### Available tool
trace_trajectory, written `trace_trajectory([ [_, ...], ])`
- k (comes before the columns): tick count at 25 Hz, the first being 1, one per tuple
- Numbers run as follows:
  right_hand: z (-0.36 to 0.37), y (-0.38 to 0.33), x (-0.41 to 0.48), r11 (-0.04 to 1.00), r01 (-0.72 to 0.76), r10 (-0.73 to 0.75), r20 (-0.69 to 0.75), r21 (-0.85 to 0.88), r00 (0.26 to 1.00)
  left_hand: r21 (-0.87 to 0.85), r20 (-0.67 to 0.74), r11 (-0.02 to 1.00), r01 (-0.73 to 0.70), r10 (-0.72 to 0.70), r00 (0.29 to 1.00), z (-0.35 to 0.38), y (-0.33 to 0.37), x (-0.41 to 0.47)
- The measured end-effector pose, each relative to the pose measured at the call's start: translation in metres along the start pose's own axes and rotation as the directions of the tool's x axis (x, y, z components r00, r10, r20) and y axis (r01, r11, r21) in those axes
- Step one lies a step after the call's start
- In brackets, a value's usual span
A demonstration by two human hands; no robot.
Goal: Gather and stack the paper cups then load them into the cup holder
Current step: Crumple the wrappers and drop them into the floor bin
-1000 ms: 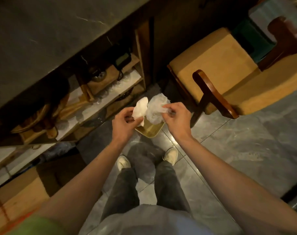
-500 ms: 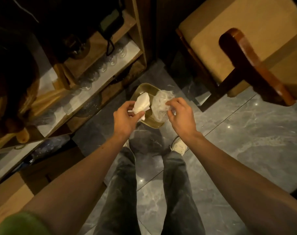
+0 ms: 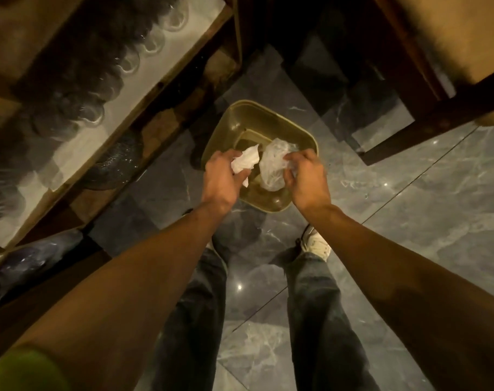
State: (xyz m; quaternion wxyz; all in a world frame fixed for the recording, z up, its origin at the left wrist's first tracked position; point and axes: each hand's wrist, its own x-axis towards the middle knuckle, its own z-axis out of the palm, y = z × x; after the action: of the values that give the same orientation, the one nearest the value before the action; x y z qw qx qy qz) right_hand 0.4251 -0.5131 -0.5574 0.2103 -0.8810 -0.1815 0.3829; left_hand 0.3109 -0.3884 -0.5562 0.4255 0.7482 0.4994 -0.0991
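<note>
Forearms frame your legs and a pale shoe (image 3: pixel 316 244) on the grey tiled floor (image 3: pixel 409 221). Your left hand (image 3: pixel 221 179) has its fingers (image 3: pixel 241 174) closed on a crumpled white tissue (image 3: pixel 247 162); your right hand (image 3: pixel 307 179) grips a scrunched clear plastic wrapper (image 3: pixel 272 169). Both hang over the near half of the olive bin (image 3: pixel 257 117). Judged from this, you are clearing rubbish: release both low and centred so nothing catches the rim. Paper cups and the cup holder are not in view, so their pointing and long axis cannot be told. Beyond, a shelf (image 3: pixel 144 69) carries glassware.
</note>
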Motion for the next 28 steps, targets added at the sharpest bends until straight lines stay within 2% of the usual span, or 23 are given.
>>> trace_trajectory([
  [5, 0.039, 0.018, 0.043, 0.983, 0.087, -0.08, 0.051, -0.159, 0.995, 0.135, 0.047, 0.99, 0.029, -0.036, 0.998, 0.042, -0.023, 0.046],
  [9, 0.06, 0.026, 0.066, 0.982, 0.045, -0.031, 0.083, -0.181, 0.996, 0.251, 0.083, 0.966, 0.058, -0.082, 0.993, 0.061, -0.04, 0.07],
  [14, 0.065, 0.033, 0.073, 0.981, 0.077, -0.056, 0.124, -0.176, 0.991, 0.211, 0.105, 0.969, 0.129, -0.154, 0.982, 0.066, -0.047, 0.08],
  [19, 0.054, 0.025, 0.067, 0.986, 0.088, -0.071, 0.124, -0.14, 0.99, 0.217, 0.105, 0.97, 0.111, -0.136, 0.985, 0.061, -0.037, 0.071],
  [24, 0.031, 0.013, 0.03, 0.969, 0.118, -0.091, 0.134, -0.216, 0.987, 0.203, 0.135, 0.979, -0.028, 0.0, 0.991, 0.035, -0.02, 0.039],
  [28, 0.0, -0.006, 0.0, 0.928, 0.207, -0.172, 0.137, -0.31, 0.976, 0.311, 0.156, 0.927, -0.208, 0.166, 0.974, 0.0, 0.002, 0.003],
])
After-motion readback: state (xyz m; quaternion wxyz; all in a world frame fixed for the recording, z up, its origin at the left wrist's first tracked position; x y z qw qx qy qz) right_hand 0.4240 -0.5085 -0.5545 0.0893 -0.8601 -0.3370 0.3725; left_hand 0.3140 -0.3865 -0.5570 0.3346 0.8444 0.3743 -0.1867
